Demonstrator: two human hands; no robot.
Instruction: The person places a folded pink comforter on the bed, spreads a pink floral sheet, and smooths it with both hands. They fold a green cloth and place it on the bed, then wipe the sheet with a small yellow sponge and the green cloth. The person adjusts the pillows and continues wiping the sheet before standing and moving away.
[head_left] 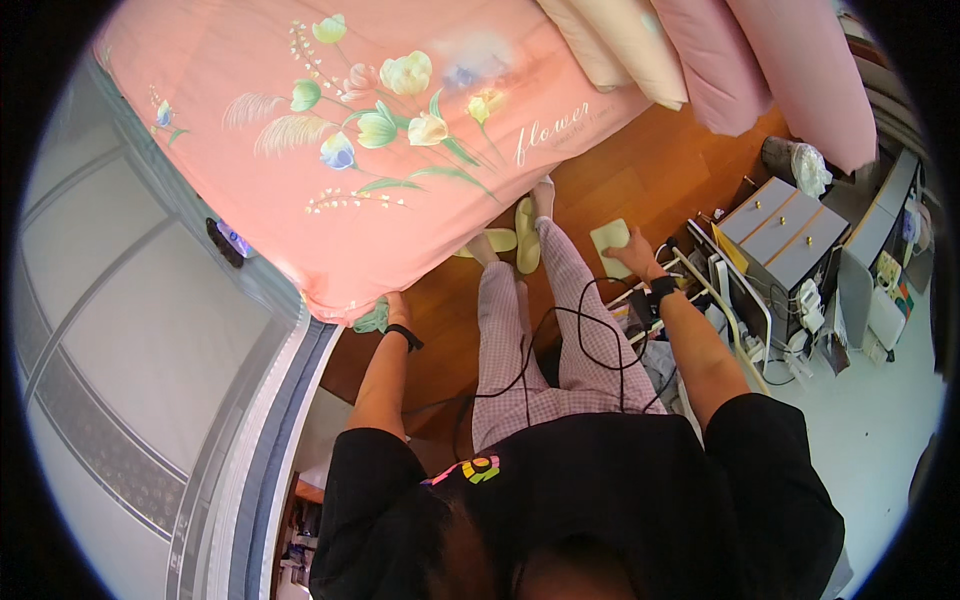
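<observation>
My left hand [398, 308] is at the near corner of the bed, closed on a crumpled green cloth [372, 317] that sticks out beside the fingers. The pink flowered bedsheet [250, 190] hangs right against that hand. Over the wooden floor, my right hand [636, 254] grips a flat, pale yellow rectangular thing [609, 246] with rounded corners by its near edge. What exactly this thing is cannot be made out.
Rolled pink and cream bedding [715, 60] lies at the bed's far right. Grey drawers [785, 225] and a cluttered shelf with cables stand to the right. A black cable [530, 360] loops over my legs. Grey mesh netting [150, 270] hangs along the left. Yellow slippers [527, 238] are on my feet.
</observation>
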